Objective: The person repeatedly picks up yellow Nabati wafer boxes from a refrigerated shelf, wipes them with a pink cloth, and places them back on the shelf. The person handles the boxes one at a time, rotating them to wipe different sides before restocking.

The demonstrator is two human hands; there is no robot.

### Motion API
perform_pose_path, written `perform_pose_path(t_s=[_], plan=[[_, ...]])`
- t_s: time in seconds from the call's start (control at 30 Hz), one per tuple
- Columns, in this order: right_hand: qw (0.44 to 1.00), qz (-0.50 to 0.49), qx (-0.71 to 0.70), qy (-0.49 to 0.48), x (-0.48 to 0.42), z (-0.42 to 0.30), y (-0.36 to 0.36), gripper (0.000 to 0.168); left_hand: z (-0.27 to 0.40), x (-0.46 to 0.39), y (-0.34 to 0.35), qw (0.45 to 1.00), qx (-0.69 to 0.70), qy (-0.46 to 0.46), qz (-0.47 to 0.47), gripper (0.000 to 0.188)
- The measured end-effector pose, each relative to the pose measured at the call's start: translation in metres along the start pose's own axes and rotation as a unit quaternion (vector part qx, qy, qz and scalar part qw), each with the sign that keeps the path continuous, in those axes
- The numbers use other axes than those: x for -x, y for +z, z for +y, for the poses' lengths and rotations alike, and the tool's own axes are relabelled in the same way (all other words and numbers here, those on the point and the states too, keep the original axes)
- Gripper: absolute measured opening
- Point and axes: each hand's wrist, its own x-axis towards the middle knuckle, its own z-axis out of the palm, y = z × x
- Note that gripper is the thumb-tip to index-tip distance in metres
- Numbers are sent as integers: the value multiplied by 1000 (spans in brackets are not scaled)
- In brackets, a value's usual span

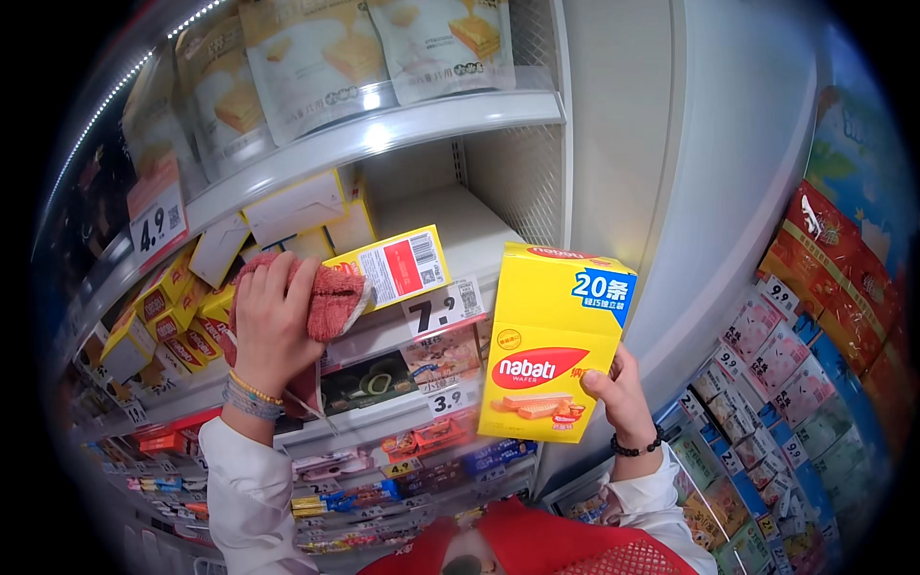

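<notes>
My right hand (622,395) grips a yellow Nabati wafer box (539,338) by its lower right edge, out in front of the shelving. A crumpled red cloth (338,298) with a pale edge is bunched under my left hand (277,316). The cloth rests against another yellow wafer box (399,266), which lies at the shelf's front edge with a printed label side showing. Part of that box is hidden by the cloth and my fingers. Behind it, more yellow and white boxes (295,208) are stacked.
White pouches (316,65) stand on the shelf above, over a metal shelf lip (431,111). A perforated side panel (514,180) and a pale column (622,144) bound the right. Price tags (442,309) line the shelf fronts. Packaged goods (783,366) fill a rack at far right.
</notes>
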Motion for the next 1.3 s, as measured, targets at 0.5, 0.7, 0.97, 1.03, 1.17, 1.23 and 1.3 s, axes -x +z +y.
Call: perform_pose_path(t_s=[0.5,0.7,0.97,1.03,1.17,1.23,1.3], plan=[[999,15,29,6,7,9,0,60,0,-4,-14,999,-13,-18,-37,64],[1000,7,24,15,7,11,-1,61,2,3,-13,998,-8,-38,-58,65],[1000,-17,-11,16,4,11,8,58,-5,18,-19,998,-43,-34,-5,68],[1000,-18,-9,21,4,10,7,58,-7,23,-18,998,-45,-35,9,68],[999,-18,-12,25,3,14,6,58,-9,34,-23,997,-48,-45,38,69],[999,-22,-14,27,2,17,7,58,-7,38,-24,997,-33,-52,43,69],[999,-31,-13,29,0,19,7,57,-6,42,-23,997,-15,-57,56,69]])
